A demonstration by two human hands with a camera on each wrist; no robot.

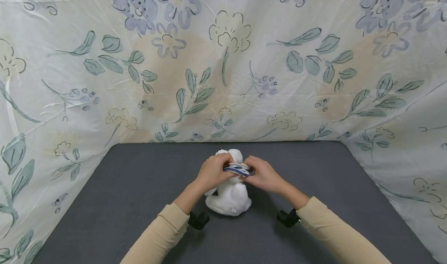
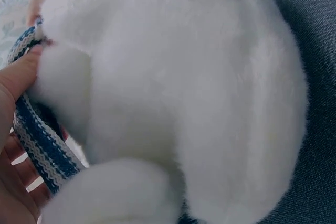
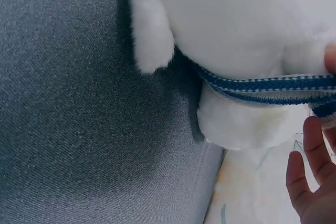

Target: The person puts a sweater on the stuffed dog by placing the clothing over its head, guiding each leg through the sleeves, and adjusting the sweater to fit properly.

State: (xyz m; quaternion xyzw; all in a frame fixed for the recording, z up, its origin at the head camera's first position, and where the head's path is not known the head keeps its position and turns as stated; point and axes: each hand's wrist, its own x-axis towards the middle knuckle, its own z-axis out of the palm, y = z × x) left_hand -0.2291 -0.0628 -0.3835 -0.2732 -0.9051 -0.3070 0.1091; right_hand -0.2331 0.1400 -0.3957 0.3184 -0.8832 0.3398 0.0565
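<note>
A white plush toy [image 1: 228,198] sits on the dark table with its rounded back toward the head camera. At its neck is a blue-and-white knitted scarf [image 1: 238,169], gripped from both sides. My left hand [image 1: 213,173] pinches the scarf at the left; in the left wrist view the thumb presses the striped band [image 2: 50,153] beside the white fur [image 2: 157,66]. On the other side my right hand [image 1: 265,175] pinches the scarf too. The right wrist view shows the band [image 3: 262,85] running below the head, with some right fingers [image 3: 315,148] spread beneath it.
The dark grey table [image 1: 146,186] reaches back to a floral curtain [image 1: 223,81] that also hangs along both sides. Black wrist-worn devices sit at the left cuff [image 1: 198,220] and the right cuff [image 1: 288,218], just above the tabletop.
</note>
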